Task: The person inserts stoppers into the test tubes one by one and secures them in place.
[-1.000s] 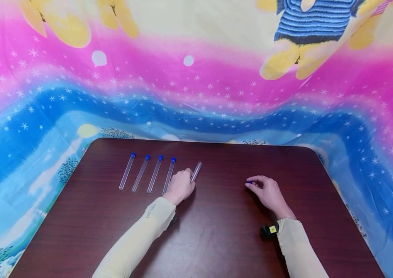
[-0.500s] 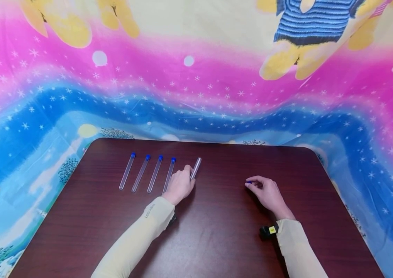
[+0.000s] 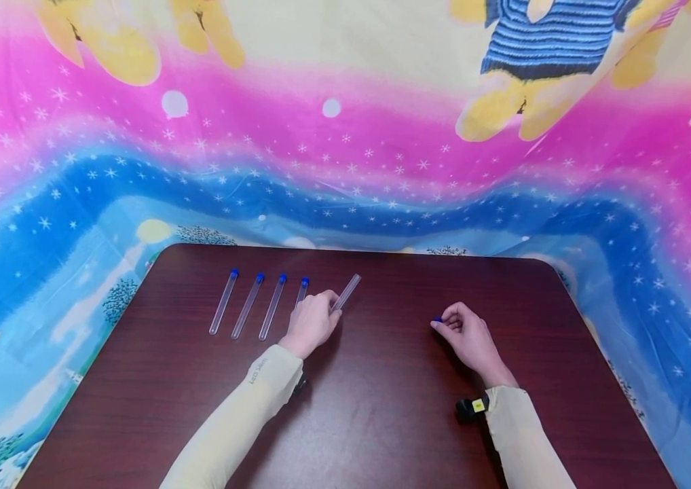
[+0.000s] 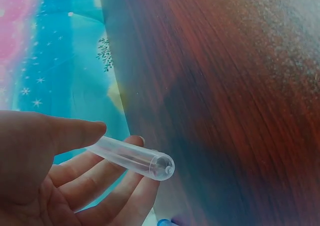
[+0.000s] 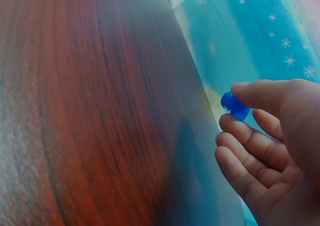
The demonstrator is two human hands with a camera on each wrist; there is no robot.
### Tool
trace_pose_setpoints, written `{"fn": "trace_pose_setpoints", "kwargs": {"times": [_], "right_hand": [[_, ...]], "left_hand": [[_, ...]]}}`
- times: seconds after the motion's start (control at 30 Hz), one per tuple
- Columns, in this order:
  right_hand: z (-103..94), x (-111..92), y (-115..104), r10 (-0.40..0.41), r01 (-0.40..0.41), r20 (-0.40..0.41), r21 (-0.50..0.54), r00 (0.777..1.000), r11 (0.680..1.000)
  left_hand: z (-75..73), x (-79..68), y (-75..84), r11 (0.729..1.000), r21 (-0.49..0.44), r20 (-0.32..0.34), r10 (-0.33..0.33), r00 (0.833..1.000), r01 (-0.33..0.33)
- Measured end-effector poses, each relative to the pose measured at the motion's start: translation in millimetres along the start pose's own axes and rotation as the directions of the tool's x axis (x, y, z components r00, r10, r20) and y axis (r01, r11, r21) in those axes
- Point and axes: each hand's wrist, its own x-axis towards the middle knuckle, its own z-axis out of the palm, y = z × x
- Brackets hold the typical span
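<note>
My left hand (image 3: pixel 311 322) pinches a clear test tube (image 3: pixel 347 292) between thumb and fingers; no cap shows on its far end. In the left wrist view the rounded bottom of this test tube (image 4: pixel 160 166) points toward the camera side, past the fingers. To the right, my right hand (image 3: pixel 470 343) pinches a small blue cap (image 5: pixel 236 105) between thumb and fingertips. The two hands are well apart. Beside the left hand lies a blue-capped test tube (image 3: pixel 303 286), its lower part hidden behind the hand.
Several more test tubes (image 3: pixel 271 309) with blue caps lie in a slanted row on the left of the dark wooden table (image 3: pixel 382 407). A patterned cloth (image 3: pixel 345 170) hangs around the table's back and sides.
The left hand has drawn slightly left and nearer, and the tube in it has tilted further right. The right hand stays in place, with its fingers a little more bent.
</note>
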Motion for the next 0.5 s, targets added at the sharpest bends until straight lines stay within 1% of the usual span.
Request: {"fn": "trace_pose_setpoints", "kwargs": {"times": [0.13, 0.27, 0.5], "right_hand": [[0.4, 0.2, -0.3, -0.017, 0.017, -0.001, 0.004, 1.000, 1.000], [0.4, 0.1, -0.3, -0.034, 0.034, -0.010, 0.002, 0.999, 0.999], [0.8, 1.2, -1.8, -0.022, 0.022, -0.033, 0.012, 0.999, 1.000]], "left_hand": [[0.2, 0.2, -0.4, 1.000, 0.007, 0.003, -0.012, 1.000, 0.012], [-0.6, -0.1, 0.4, 1.000, 0.008, 0.005, -0.011, 1.000, 0.011], [-2.4, -0.6, 2.3, 1.000, 0.004, 0.006, 0.003, 1.000, -0.003]]}}
